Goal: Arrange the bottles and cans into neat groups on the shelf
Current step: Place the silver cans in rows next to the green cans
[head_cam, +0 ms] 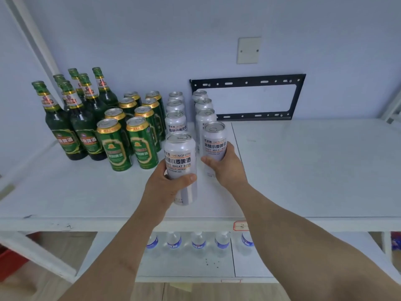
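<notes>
On the white shelf (303, 166), several green glass bottles (65, 127) stand at the back left. Beside them are two rows of green cans (128, 135), then two rows of silver wheat beer cans (176, 122). My left hand (165, 183) grips a silver can (181, 157) at the front of the left silver row. My right hand (225, 166) grips another silver can (214, 137) at the front of the right silver row. Whether either can rests on the shelf is hidden by my hands.
A black metal bracket (249, 83) leans on the wall behind the silver cans. A blank wall plate (248, 49) sits above it. The lower shelf holds a row of water bottles (198, 242). A red crate (10, 259) is at the lower left.
</notes>
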